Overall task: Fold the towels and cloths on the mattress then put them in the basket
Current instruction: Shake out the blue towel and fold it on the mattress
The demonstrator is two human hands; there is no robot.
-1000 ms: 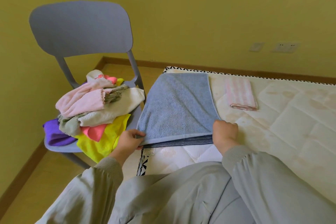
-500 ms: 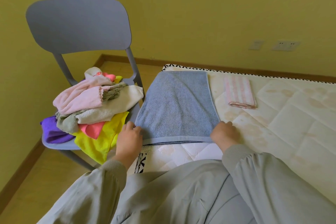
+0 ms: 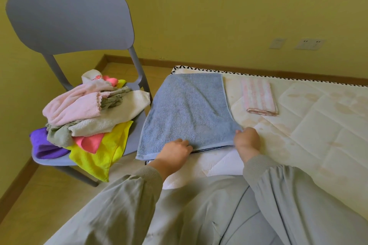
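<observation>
A blue towel (image 3: pixel 189 109), folded in half, lies flat on the near left corner of the cream mattress (image 3: pixel 310 125). My left hand (image 3: pixel 173 152) rests on the towel's near edge around its middle, fingers curled over the hem. My right hand (image 3: pixel 247 141) pinches the towel's near right corner. A folded pink striped cloth (image 3: pixel 257 97) lies on the mattress to the right of the blue towel. No basket is in view.
A grey plastic chair (image 3: pixel 69 20) stands left of the mattress against the yellow wall. A heap of unfolded cloths (image 3: pixel 89 117) covers its seat: pink, beige, grey, yellow, purple. Wooden floor (image 3: pixel 43 195) lies below. My grey-clad legs fill the foreground.
My left hand slid from the towel's near left corner rightward to the middle of the near edge. The top layer now lines up over the striped hem beneath. My right hand stayed at the right corner.
</observation>
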